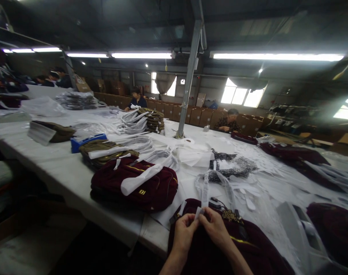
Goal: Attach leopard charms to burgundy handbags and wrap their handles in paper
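Note:
Just in front of me lies a dark red bag (251, 240) with a yellow zip line and a bunch of gold-coloured trim. Above its top edge, my left hand (185, 227) and my right hand (215, 225) meet, fingertips closed on a small whitish strip (199, 212). Whether the strip is paper or thin foam I cannot tell. Right behind it rises a bag strap wrapped in white sheeting (205, 189); whether the strip is joined to it is hidden by my fingers. Another dark red bag (159, 189), with a white-wrapped strap across it, lies to the left.
Olive bags (101, 149) and a blue tape dispenser (86, 142) are on the left of the white table (56, 160). A grey dispenser (300, 229) stands at right. A metal post (188, 84) rises mid-table. Co-workers (138, 101) sit across it.

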Motion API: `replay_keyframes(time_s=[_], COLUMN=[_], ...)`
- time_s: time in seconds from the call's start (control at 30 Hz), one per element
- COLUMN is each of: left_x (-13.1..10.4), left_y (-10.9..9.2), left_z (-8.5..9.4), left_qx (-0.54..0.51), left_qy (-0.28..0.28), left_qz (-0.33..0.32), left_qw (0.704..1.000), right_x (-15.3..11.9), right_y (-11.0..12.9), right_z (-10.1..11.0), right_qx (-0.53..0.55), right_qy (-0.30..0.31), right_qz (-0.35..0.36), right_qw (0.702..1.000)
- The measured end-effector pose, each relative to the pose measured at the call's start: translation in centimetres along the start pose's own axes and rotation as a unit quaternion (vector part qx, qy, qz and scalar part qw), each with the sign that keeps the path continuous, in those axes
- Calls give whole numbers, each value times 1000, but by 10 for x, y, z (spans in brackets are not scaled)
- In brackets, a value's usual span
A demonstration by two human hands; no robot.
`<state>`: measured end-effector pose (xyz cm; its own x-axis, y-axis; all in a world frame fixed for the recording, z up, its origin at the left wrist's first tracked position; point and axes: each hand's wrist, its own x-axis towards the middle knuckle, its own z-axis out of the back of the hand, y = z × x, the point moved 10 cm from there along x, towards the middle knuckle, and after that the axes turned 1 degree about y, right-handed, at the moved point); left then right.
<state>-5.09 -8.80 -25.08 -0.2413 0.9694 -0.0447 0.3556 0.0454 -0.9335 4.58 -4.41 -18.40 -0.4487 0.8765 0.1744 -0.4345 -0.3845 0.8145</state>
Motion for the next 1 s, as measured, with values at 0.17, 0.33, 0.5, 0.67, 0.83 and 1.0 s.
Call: replay_keyframes(time_s=[0.17, 0.33, 0.5, 0.67, 0.83, 1.0], left_x=[-2, -19, -40, -53, -52, -35], left_y=[2, -20, -44, -40, -35, -37], left_z=[7, 10, -8, -41, -46, -23], left_qx=[3, 159, 355, 562, 601, 458], left_qy=[-55, -125, -123, -62, -46, -28], left_qz=[-5, -88, -272, -387, -374, -245], left_qw=[998, 975, 886, 728, 705, 854], right_x=[0, -2, -9, -11, -6, -8], right_y=[-11, -24, -46, -48, -36, -48], right_z=[-2, -7, -20, -23, -16, -17], right_qx=[16, 50, 166, 232, 160, 171], right_qy=[-2, -12, 0, -1, -9, -8], right_qz=[-16, -59, -153, -169, -108, -120], right_qw=[1000, 997, 974, 958, 981, 978])
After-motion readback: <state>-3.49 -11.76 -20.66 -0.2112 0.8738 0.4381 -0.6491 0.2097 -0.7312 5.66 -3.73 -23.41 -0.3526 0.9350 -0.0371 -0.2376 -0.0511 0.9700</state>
